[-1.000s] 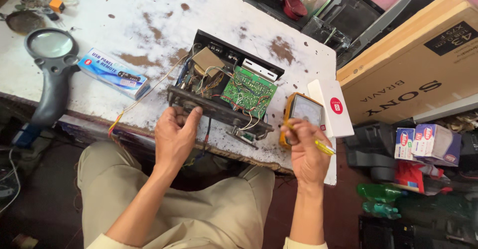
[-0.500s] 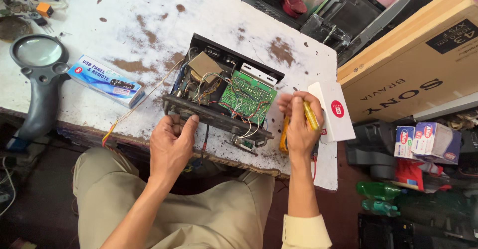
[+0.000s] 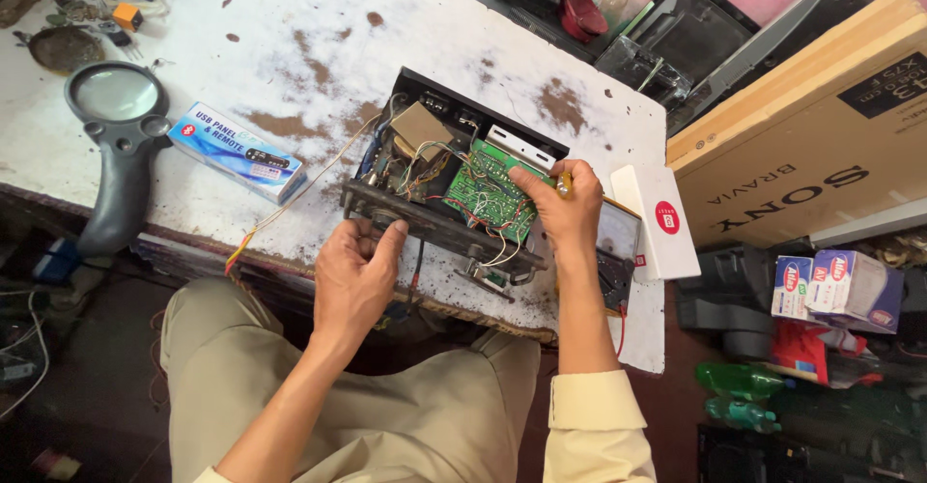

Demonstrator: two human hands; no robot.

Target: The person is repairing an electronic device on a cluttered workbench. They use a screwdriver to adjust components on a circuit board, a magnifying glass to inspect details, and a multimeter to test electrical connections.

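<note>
Black, the opened electronics chassis (image 3: pixel 454 184) lies at the near edge of the worn white tabletop (image 3: pixel 290 48); the left hand (image 3: pixel 355 275) grips its front panel; the right hand (image 3: pixel 563 214), pinching a yellow probe (image 3: pixel 563 184), touches the green circuit board (image 3: pixel 492 193).

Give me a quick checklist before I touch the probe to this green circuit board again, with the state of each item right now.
1. Chassis steadied: left hand grips the front edge of the open black chassis. Ok.
2. Tool in hand: right hand holds a yellow-tipped tool over the green circuit board. Ok.
3. Tip contact point: hidden by the fingers. Cannot tell.
4. Loose wires trail off the table edge. Not ok.
5. Power off: cannot tell.
6. Meter readable: partly covered by the right wrist. Not ok.
</note>
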